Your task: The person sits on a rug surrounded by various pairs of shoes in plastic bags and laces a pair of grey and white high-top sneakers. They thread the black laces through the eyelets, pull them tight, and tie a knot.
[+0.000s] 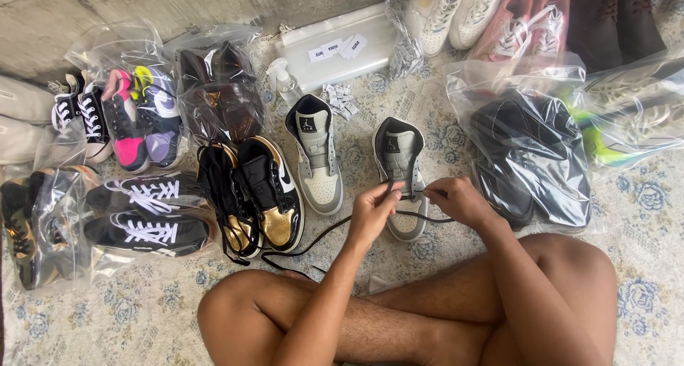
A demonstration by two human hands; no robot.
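Note:
A grey and white high-top sneaker (399,152) lies on the patterned rug in front of my crossed legs, toe toward me. My left hand (372,209) pinches a black shoelace (313,243) at the sneaker's lower eyelets. My right hand (456,198) grips the lace's other end on the sneaker's right side. The lace trails left across the rug. The matching sneaker (318,156) lies unlaced just to the left.
A black and gold pair (249,195) lies left of the sneakers. Bagged shoes surround them: black pair (531,156) on the right, pink pair (527,24) behind, several bags at left (139,113). A clear pouch (335,49) and spray bottle (285,81) lie beyond.

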